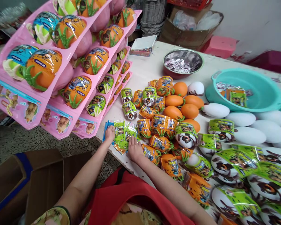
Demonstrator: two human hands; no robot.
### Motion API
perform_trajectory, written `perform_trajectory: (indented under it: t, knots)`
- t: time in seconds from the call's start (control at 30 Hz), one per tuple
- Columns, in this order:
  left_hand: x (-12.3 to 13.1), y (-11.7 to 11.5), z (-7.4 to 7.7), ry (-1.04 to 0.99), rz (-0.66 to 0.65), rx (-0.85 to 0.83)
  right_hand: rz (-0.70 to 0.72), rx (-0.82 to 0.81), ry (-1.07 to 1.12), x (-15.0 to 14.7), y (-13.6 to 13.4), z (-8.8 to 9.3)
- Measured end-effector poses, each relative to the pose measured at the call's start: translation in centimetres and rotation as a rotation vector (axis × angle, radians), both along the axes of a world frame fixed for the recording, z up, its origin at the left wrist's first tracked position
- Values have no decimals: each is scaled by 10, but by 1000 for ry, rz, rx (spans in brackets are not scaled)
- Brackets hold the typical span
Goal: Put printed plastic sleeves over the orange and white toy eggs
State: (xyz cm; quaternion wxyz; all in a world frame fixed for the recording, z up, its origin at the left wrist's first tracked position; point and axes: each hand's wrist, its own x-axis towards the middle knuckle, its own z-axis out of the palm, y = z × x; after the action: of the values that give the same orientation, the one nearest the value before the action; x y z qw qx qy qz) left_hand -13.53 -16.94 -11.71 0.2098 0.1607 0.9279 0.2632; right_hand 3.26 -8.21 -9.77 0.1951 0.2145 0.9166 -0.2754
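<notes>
My left hand [110,133] is closed at the left edge of a small pile of flat green wrappers [120,129], its fingers curled by the blue ones beneath. On the right side of the same pile my right hand [135,150] lies flat with its fingers stretched out. An orange wrapper [119,148] shows at the front of the pile. Just right of my right hand are orange eggs in printed wrappers [160,124], with bare orange eggs [173,112] behind them. White eggs in green wrappers [234,162] are heaped at the right.
Pink trays of wrapped eggs [67,59] lean at the left. A steel bowl [178,73] and a turquoise basin [264,84] hold packets. An open flat box [142,47] stands at the back. Bare white eggs [249,135] lie before the basin.
</notes>
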Motion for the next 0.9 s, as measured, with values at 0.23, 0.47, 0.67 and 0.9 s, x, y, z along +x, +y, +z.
perform_trajectory:
  t: [0.23,0.47,0.67,0.9]
  knots:
    - [19,-2,50,-162,-179,216,-650,-773,412,-7,29,14]
    - [56,27,80,-210,-236,350,-796,-738,575,14,45,40]
    - [77,61,99,-79,-333,260,-932,-520,663,42,63,67]
    - [84,100,113,-329,-338,470,-916,-319,642,85,115,89]
